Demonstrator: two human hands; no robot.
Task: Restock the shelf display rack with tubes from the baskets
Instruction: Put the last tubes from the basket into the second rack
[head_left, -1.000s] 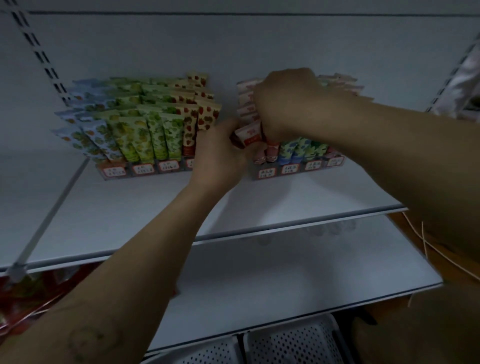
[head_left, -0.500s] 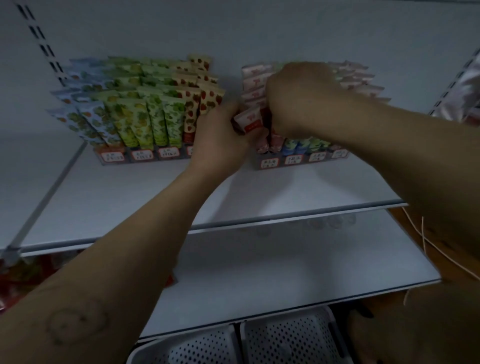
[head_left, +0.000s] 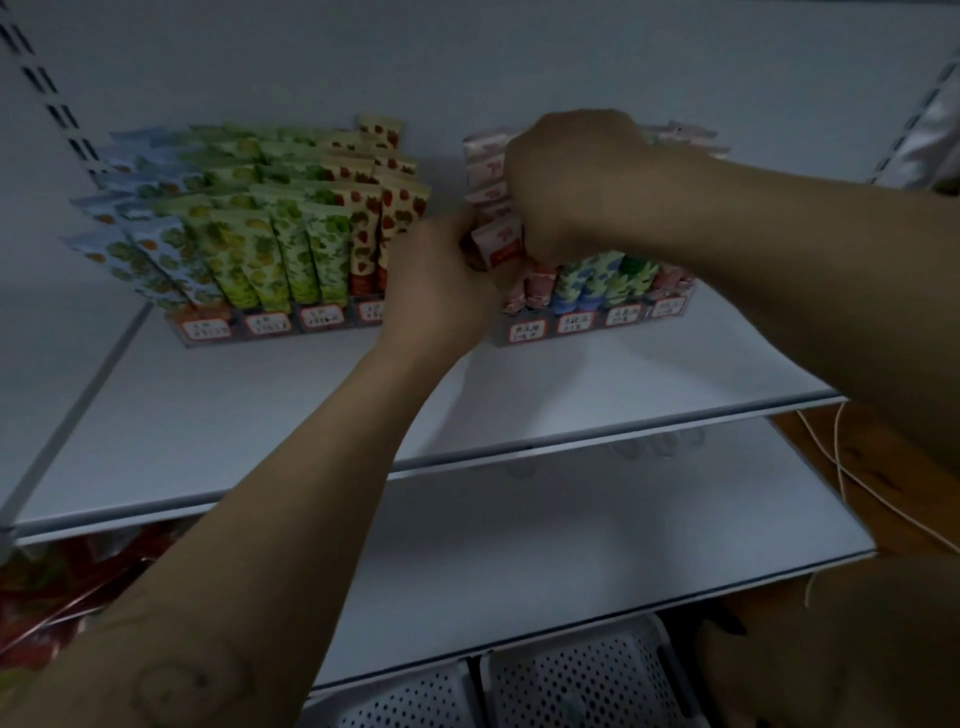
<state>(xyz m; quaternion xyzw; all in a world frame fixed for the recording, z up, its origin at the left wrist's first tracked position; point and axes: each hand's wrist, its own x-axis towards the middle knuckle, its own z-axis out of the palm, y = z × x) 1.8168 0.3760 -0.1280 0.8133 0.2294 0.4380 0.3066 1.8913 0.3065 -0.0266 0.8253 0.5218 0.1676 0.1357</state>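
Observation:
Two display racks stand on the upper white shelf (head_left: 675, 374). The left rack (head_left: 260, 325) is packed with blue, green and strawberry-print tubes (head_left: 270, 234). The right rack (head_left: 597, 322) holds pink, blue and green tubes. Both hands meet at the right rack's left column. My left hand (head_left: 441, 280) grips a pink-and-white tube (head_left: 500, 241) from below. From above, my right hand (head_left: 566, 182) curls over the same tube and the pink tubes behind it. Its fingertips are hidden.
A lower white shelf (head_left: 571, 530) juts out beneath. Two white perforated baskets (head_left: 582, 680) sit under it at the bottom edge. Red packaging (head_left: 57, 587) lies at the lower left, and thin cords (head_left: 841, 467) hang at the right over a wooden floor.
The view has dropped slightly, and both hands stay on the pink tube at the right rack's left column, with the left hand pushed a little closer in.

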